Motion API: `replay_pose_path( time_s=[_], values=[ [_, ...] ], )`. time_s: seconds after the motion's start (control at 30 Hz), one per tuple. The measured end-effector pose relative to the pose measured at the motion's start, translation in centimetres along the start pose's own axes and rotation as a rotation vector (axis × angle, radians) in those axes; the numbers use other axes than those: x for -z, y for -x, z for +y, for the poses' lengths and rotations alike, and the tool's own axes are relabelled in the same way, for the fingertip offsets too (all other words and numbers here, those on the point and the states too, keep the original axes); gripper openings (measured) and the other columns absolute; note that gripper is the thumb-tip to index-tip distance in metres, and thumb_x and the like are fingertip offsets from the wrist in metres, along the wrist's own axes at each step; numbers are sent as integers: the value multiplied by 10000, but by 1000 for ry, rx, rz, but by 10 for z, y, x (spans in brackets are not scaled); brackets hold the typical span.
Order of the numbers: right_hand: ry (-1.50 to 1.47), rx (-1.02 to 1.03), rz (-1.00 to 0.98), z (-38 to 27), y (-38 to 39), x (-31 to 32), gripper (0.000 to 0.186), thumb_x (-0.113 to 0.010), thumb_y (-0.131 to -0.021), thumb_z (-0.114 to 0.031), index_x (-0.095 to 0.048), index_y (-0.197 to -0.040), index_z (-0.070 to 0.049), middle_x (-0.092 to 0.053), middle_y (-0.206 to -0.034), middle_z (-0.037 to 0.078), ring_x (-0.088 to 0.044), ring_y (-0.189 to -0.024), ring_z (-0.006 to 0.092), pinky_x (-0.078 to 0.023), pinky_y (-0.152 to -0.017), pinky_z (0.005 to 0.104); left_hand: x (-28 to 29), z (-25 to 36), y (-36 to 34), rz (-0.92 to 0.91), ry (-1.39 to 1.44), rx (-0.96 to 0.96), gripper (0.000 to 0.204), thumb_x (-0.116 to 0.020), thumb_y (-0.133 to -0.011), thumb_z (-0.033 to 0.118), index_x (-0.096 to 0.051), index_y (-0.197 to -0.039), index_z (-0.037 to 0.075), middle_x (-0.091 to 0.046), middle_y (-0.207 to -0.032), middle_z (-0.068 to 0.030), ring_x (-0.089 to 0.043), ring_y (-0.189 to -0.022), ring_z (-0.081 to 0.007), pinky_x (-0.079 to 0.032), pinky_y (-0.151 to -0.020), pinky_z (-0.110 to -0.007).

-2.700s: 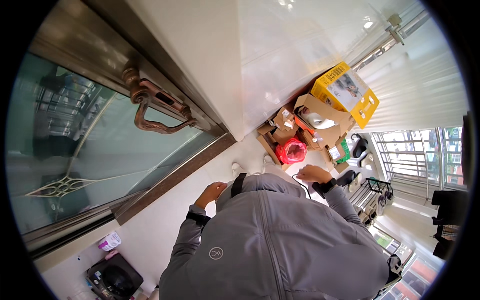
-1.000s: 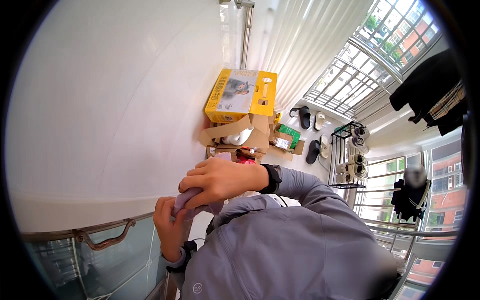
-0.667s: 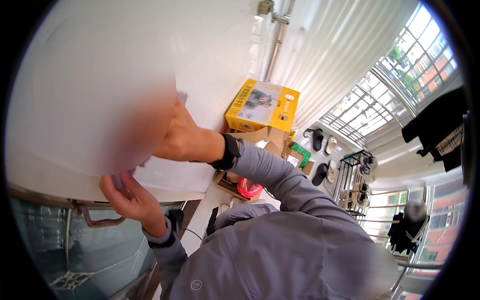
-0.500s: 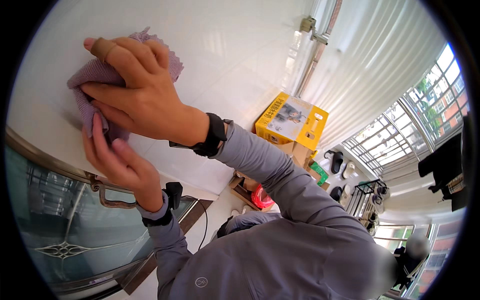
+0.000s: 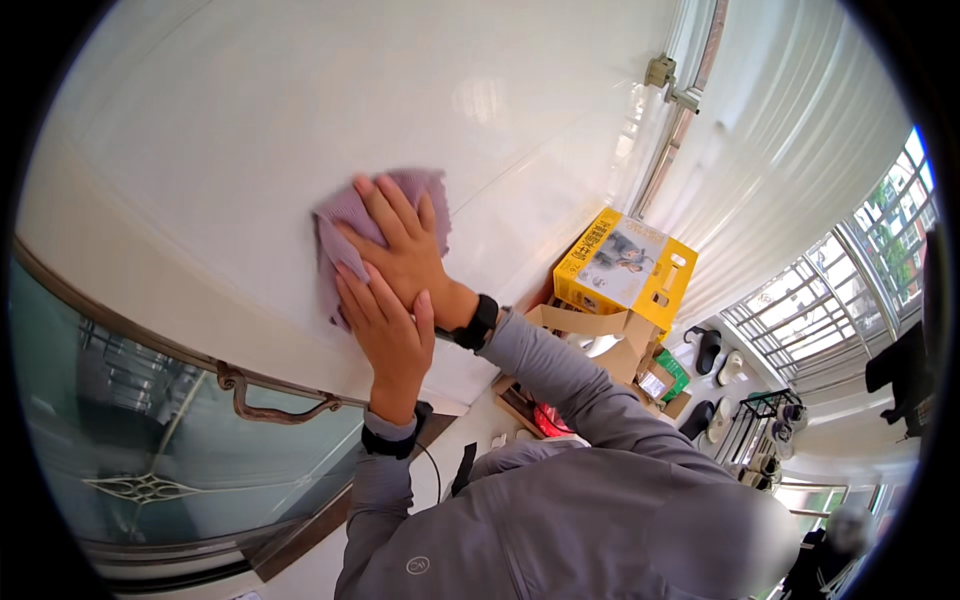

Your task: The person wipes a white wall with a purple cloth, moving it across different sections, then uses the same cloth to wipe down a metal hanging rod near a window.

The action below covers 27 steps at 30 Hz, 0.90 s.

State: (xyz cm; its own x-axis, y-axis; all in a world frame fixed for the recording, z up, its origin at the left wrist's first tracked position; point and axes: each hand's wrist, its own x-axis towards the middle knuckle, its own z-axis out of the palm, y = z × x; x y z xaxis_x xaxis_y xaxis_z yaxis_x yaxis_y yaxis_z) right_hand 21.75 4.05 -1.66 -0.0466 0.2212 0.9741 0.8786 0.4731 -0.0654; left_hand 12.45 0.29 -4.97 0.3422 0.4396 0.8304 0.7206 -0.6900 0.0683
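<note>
Cloth (image 5: 345,212): mauve, spread against the white wall (image 5: 250,120), beneath the hands.
Right hand (image 5: 408,255): laid flat over the cloth, fingers extended; grip released, pressing rather than grasping.
Left hand (image 5: 385,335): fingers straight over the cloth's lower part, overlapping the right hand's heel; grip likewise released.
Lower left: curved door handle (image 5: 265,397).
Right: yellow box (image 5: 625,265) beside the wall.

Grey jacket (image 5: 570,530), black wristbands (image 5: 484,322)
</note>
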Motion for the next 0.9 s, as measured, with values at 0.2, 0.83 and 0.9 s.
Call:
replay_pose_path(
  time_s=[0.2,0.83,0.9],
  values=[
    [6,24,89,32,-75,24,425,-535,-822,-301,-590,-1216,-148,-334,-1458,161,-316,-1330,330,-225,-1039,538,-19,21,-77,270,-86,-35,654,-400,-951,322,-173,-1414,-82,-144,-1450,-350,-211,-1314,-511,-207,-1046,-563],
    [-2,-106,48,153,-75,73,696,-482,-902,-308,-189,-1429,38,-58,-1516,244,-82,-1393,426,-124,-1099,554,-86,93,-157,112,367,-146,576,-481,-898,215,-316,-1398,-19,-264,-1488,-160,-289,-1362,-289,-298,-1057,-377],
    [50,-154,37,174,-56,83,687,-481,-901,-311,-203,-1426,34,-64,-1514,247,-86,-1392,428,-127,-1095,559,-107,109,-172,96,181,-284,594,-511,-863,209,-340,-1398,15,-282,-1494,-103,-357,-1324,-199,-353,-1006,-312]
  ],
)
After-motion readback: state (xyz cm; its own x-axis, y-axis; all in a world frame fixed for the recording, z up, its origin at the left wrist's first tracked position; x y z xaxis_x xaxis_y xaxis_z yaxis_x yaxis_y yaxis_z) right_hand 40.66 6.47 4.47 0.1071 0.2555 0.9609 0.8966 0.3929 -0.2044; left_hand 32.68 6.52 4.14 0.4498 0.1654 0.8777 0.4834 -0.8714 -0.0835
